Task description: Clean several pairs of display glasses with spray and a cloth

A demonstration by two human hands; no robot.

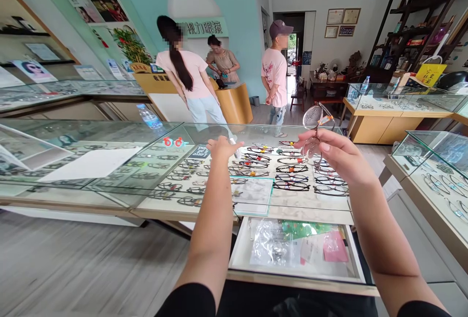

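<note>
My right hand (338, 153) is raised over the glass display counter (252, 219), its fingers closed on a pair of thin-rimmed eyeglasses (313, 118) held on edge. A small orange-and-white tag hangs about its frame. Stretched forward over the counter top, my left hand (222, 149) has its thumb apart from the other fingers, which are partly hidden. Beside that thumb is a small white bottle (237, 150); whether they touch I cannot tell. Under the glass lie rows of eyeglass frames (290, 178), many with coloured tags.
An open drawer (237, 258) below the counter holds plastic bags and papers. On the counter are a glass-edged sheet (254, 195), red toy-like glasses (173, 142), white paper (91, 165) and a water bottle (149, 116). Several people (188, 66) stand beyond. Another display case (438, 161) is right.
</note>
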